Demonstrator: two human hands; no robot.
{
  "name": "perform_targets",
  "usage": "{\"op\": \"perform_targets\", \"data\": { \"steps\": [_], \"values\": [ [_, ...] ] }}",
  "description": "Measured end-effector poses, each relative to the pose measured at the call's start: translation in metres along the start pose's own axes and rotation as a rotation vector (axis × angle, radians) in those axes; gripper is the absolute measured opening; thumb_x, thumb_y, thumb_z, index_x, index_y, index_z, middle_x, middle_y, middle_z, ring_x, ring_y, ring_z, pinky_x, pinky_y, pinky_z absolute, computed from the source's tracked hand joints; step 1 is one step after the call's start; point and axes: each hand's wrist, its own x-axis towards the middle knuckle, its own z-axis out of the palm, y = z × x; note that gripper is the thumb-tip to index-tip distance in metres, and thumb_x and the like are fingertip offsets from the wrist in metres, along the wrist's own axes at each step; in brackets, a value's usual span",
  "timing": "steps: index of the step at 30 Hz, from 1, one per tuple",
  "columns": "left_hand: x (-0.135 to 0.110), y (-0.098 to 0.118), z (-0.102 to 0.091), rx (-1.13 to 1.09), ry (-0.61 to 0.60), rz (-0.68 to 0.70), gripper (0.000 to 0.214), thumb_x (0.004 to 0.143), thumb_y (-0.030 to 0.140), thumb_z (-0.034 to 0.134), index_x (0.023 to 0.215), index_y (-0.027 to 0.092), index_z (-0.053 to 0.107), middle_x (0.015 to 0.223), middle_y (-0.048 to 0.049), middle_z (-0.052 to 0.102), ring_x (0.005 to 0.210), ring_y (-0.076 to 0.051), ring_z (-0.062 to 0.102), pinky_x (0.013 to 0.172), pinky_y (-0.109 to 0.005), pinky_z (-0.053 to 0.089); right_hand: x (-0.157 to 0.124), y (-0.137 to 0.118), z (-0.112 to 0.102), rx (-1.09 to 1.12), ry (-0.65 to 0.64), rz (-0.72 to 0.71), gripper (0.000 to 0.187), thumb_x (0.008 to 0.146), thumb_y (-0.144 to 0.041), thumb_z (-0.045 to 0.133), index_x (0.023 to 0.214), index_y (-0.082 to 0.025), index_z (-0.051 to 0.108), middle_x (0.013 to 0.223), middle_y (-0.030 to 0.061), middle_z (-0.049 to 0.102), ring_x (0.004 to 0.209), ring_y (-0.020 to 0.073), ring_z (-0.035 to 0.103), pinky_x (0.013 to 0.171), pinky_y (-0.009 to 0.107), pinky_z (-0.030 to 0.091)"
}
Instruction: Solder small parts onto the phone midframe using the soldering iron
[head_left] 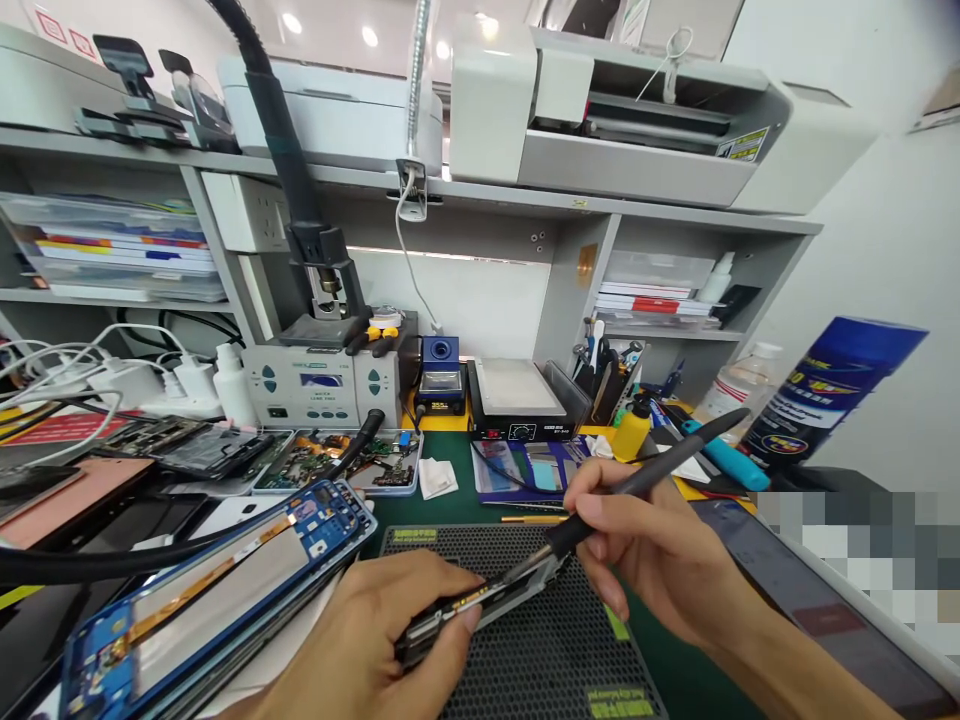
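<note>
mat [525, 640]: black honeycomb | bottle [631, 430]: yellow | spray can [832, 385]: blue

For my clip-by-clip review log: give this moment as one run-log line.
left-hand grip: phone, on edge over black mat | right-hand grip: dark tool, tip at phone edge

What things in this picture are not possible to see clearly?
Head view only:
- thin device: seen edge-on, so its face is hidden; the left hand covers its near end.
- dark tool in the right hand: the tip is too small to tell its type.
- blue can: label text is blurred.
- pixelated patch at the right edge: whatever lies there is masked.
</note>
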Motion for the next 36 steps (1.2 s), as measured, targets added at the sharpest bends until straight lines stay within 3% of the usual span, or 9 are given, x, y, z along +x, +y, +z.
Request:
{"op": "perform_targets", "data": {
  "steps": [7, 12, 36],
  "values": [
    [-0.0028, 0.0001, -0.0024, -0.050, -0.079, -0.060, 0.019, 0.097, 0.018, 0.056, 0.098, 0.022, 0.075, 0.078, 0.0019, 0.075, 0.069, -0.011, 0.072, 0.066, -0.017, 0.056, -0.0002, 0.0003, 0.0001, -0.041, -0.022, -0.014, 0.024, 0.073, -0.035, 0.087, 0.074, -0.016, 0.071, 0.048, -0.0015, 0.060, 0.033, 0.0139, 0.061, 0.033, 0.017, 0.046],
    [-0.0030, -0.0017, -0.0018, -0.067, -0.033, -0.035, 0.018, 0.096, 0.015, 0.057, 0.100, 0.022, 0.074, 0.080, 0.0025, 0.076, 0.070, -0.011, 0.073, 0.067, -0.017, 0.056, 0.0011, 0.0019, -0.0045, -0.051, -0.039, -0.026, 0.020, 0.076, -0.032, 0.083, 0.074, -0.015, 0.073, 0.052, 0.0029, 0.067, 0.036, 0.0165, 0.065, 0.034, 0.020, 0.050],
    [-0.0052, -0.0066, -0.0006, -0.073, -0.046, -0.006, 0.019, 0.095, 0.013, 0.059, 0.102, 0.023, 0.075, 0.078, 0.0036, 0.074, 0.068, -0.010, 0.070, 0.065, -0.017, 0.053, -0.0001, 0.0055, -0.0009, -0.166, 0.018, -0.075, 0.023, 0.079, -0.034, 0.082, 0.070, -0.016, 0.069, 0.048, 0.0011, 0.065, 0.035, 0.0138, 0.061, 0.036, 0.020, 0.048]
  ]
}}
